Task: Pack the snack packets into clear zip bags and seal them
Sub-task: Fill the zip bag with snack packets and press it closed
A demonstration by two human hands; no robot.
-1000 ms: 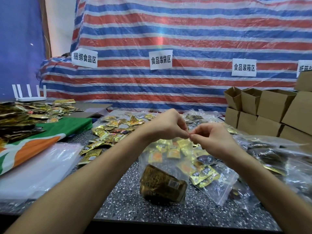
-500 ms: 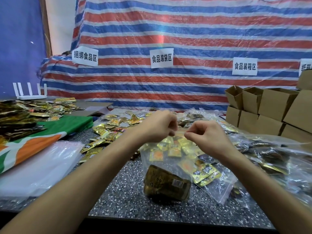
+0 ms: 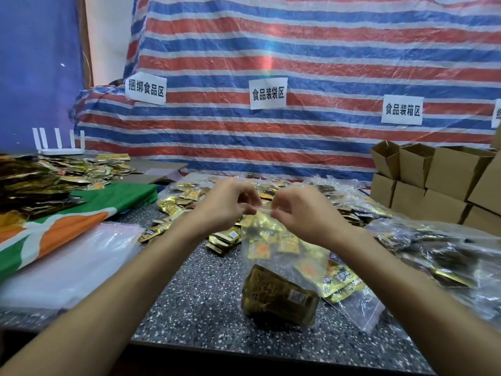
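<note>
At 6 o'clock the dark speckled tabletop [image 3: 206,308] is filling the near view. On it a clear zip bag [image 3: 271,264] is hanging upright from both hands, a large dark-gold packet [image 3: 279,294] lying in its base and small yellow sachets [image 3: 260,249] sitting higher inside. The left hand [image 3: 230,206] and right hand [image 3: 303,215] are pinching the bag's top strip, fingers and thumbs curled, close together. At 4 o'clock a second filled bag [image 3: 352,297] is lying flat. At 9 o'clock a stack of empty clear bags [image 3: 67,264] is resting beside a green, orange and white cloth [image 3: 81,213]. Loose gold packets [image 3: 179,202] are spreading behind the hands. At 2 o'clock cardboard boxes [image 3: 439,183] are standing stacked. A white router [image 3: 59,149] is sitting at 10 o'clock. Farthest back, a red, white and blue striped tarp [image 3: 298,50] is hanging with paper signs [image 3: 267,93].
</note>
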